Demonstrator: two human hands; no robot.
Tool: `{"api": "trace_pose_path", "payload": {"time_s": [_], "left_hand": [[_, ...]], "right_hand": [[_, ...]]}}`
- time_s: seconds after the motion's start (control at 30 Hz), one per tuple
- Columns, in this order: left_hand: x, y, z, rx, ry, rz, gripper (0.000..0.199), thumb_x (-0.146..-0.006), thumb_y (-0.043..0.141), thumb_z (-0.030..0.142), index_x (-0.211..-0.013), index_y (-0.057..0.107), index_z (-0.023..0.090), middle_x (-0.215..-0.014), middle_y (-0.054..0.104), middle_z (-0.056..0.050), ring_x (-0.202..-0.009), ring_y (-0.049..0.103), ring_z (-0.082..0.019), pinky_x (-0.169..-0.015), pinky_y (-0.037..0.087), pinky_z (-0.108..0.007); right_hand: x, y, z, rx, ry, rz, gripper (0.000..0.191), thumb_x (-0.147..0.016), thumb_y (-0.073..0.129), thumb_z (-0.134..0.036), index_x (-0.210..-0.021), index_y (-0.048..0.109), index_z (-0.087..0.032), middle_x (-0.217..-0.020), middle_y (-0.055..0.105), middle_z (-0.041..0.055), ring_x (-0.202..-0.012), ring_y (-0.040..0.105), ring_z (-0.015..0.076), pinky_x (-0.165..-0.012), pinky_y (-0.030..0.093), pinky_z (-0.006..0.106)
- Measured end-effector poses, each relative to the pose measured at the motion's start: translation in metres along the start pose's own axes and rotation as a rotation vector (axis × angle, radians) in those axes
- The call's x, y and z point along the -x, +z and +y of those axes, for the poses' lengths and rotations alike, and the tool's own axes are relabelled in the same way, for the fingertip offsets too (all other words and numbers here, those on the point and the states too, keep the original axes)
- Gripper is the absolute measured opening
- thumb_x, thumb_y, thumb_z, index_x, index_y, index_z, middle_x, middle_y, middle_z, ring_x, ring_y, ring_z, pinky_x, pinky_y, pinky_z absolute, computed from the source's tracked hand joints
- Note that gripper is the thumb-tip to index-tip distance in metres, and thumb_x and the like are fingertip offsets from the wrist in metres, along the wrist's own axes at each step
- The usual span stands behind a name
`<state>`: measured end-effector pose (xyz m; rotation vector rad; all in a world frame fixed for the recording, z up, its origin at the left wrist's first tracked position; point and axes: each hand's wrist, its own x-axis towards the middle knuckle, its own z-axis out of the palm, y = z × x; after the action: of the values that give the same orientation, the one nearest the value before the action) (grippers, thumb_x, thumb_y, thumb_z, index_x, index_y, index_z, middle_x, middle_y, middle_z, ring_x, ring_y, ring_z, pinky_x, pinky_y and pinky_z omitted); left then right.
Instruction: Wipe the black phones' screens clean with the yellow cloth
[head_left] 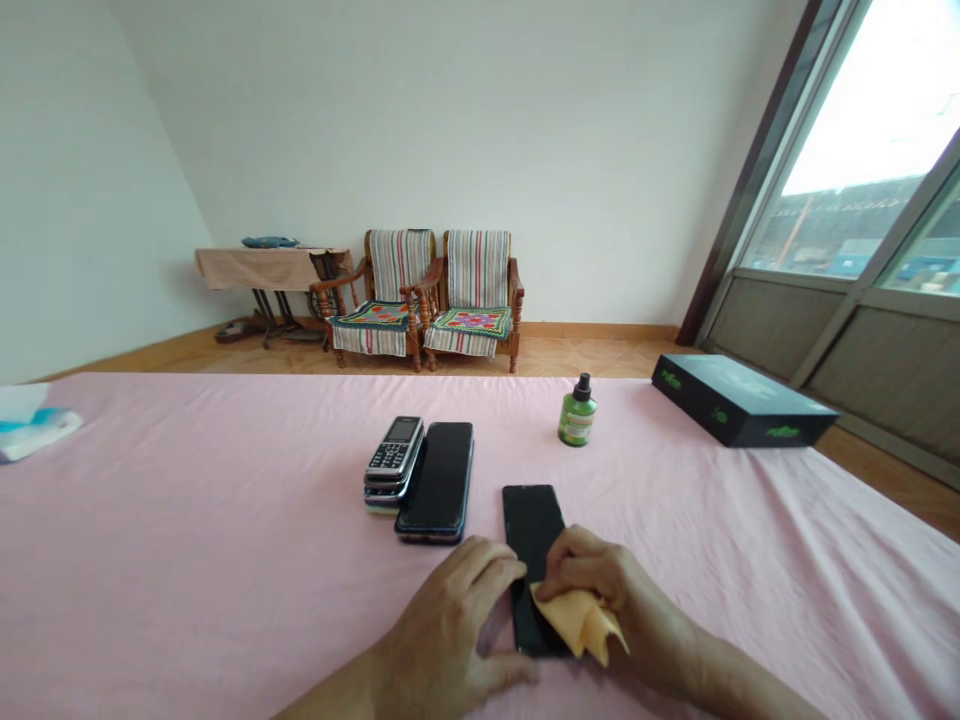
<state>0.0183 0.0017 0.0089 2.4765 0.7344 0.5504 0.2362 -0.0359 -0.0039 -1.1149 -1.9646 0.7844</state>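
Observation:
A black smartphone (531,520) lies flat, screen up, on the pink cloth in front of me. My left hand (457,620) steadies it, with curved fingertips at its left edge and the thumb by its lower left corner. In my right hand (600,575) a yellow cleaning cloth (581,620) is bunched up and pressed on the screen's lower right part. The closed fingers hide part of the cloth and of the phone. Left of them lies a stack of smartphones (439,480), with a pile of keypad phones (396,450) against its left side.
A green spray bottle (577,415) with a black cap stands behind the phone. Farther right lies a black box (739,400). A white and blue packet (34,425) is at the left edge. Two wooden chairs (469,290) and a cloth-covered table (262,268) stand beyond the pink surface.

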Motion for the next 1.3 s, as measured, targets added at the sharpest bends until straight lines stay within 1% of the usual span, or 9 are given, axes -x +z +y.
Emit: {"api": "trace_pose_path", "payload": {"time_s": [0.13,0.23,0.43,0.77,0.87,0.97,1.1,1.2,1.3], "left_hand": [[0.000,0.000,-0.003,-0.006,0.049,0.003,0.059,-0.070,0.080,0.049,-0.115,0.062,0.016,-0.116,0.061,-0.013,-0.106,0.057,-0.029,-0.093,0.048,-0.043],[0.000,0.001,-0.004,-0.007,0.058,0.009,0.055,-0.074,0.077,0.047,-0.117,0.063,0.015,-0.116,0.062,-0.015,-0.107,0.057,-0.029,-0.093,0.049,-0.044],[0.001,0.001,-0.007,-0.022,0.073,-0.011,0.059,-0.073,0.076,0.048,-0.118,0.063,0.013,-0.117,0.063,-0.016,-0.109,0.057,-0.030,-0.095,0.048,-0.045],[0.001,0.002,-0.010,-0.063,0.093,-0.011,0.061,-0.075,0.074,0.049,-0.121,0.061,0.011,-0.119,0.062,-0.017,-0.110,0.056,-0.029,-0.095,0.049,-0.044],[0.001,0.002,-0.009,-0.070,0.097,0.001,0.061,-0.074,0.074,0.050,-0.120,0.061,0.011,-0.118,0.063,-0.016,-0.109,0.057,-0.030,-0.095,0.049,-0.046],[0.000,0.001,-0.006,-0.063,0.088,-0.002,0.061,-0.073,0.076,0.048,-0.117,0.063,0.010,-0.116,0.063,-0.016,-0.107,0.058,-0.030,-0.093,0.049,-0.046],[0.000,0.000,-0.003,-0.039,0.066,-0.016,0.059,-0.072,0.079,0.043,-0.116,0.063,0.009,-0.115,0.063,-0.016,-0.106,0.057,-0.029,-0.093,0.049,-0.043],[0.000,0.000,-0.003,-0.022,0.051,-0.020,0.060,-0.071,0.080,0.043,-0.117,0.062,0.009,-0.115,0.061,-0.015,-0.106,0.057,-0.029,-0.093,0.049,-0.041],[0.000,-0.001,-0.002,-0.008,0.029,-0.029,0.058,-0.072,0.079,0.043,-0.117,0.062,0.011,-0.113,0.060,-0.013,-0.104,0.056,-0.028,-0.092,0.049,-0.040]], "right_hand": [[-0.029,-0.021,0.023,0.138,0.013,0.261,0.026,-0.072,0.055,-0.007,-0.089,0.073,-0.017,-0.082,0.061,0.0059,-0.074,0.060,0.0174,-0.066,0.045,0.028],[-0.047,-0.028,0.041,0.209,0.044,0.327,0.029,-0.068,0.052,-0.002,-0.081,0.073,-0.016,-0.077,0.061,0.0047,-0.071,0.060,0.0167,-0.065,0.045,0.028],[-0.049,-0.019,0.046,0.203,0.055,0.314,0.017,-0.074,0.057,-0.006,-0.075,0.072,-0.015,-0.076,0.059,0.0032,-0.067,0.059,0.0142,-0.060,0.043,0.025],[-0.005,-0.007,0.009,0.185,0.058,0.142,0.017,-0.071,0.061,-0.002,-0.075,0.070,-0.016,-0.078,0.055,0.0031,-0.068,0.056,0.0135,-0.056,0.038,0.023],[0.000,-0.010,0.001,0.148,0.072,0.039,0.017,-0.072,0.062,-0.003,-0.075,0.071,-0.017,-0.079,0.057,0.0031,-0.068,0.057,0.0132,-0.055,0.038,0.022],[-0.013,-0.014,0.001,0.121,0.052,0.029,0.023,-0.071,0.061,-0.001,-0.080,0.073,-0.018,-0.080,0.058,0.0032,-0.069,0.059,0.0138,-0.058,0.041,0.022],[-0.052,-0.011,0.015,0.171,-0.002,0.228,0.030,-0.070,0.056,0.003,-0.085,0.074,-0.016,-0.080,0.059,0.0046,-0.070,0.060,0.0154,-0.063,0.044,0.025],[-0.079,-0.002,0.027,0.192,-0.014,0.237,0.032,-0.068,0.055,0.006,-0.082,0.075,-0.015,-0.078,0.060,0.0057,-0.071,0.060,0.0166,-0.064,0.044,0.027],[-0.088,0.007,0.032,0.197,-0.029,0.210,0.030,-0.068,0.058,0.005,-0.079,0.076,-0.016,-0.077,0.060,0.0056,-0.070,0.058,0.0166,-0.064,0.043,0.026]]}}
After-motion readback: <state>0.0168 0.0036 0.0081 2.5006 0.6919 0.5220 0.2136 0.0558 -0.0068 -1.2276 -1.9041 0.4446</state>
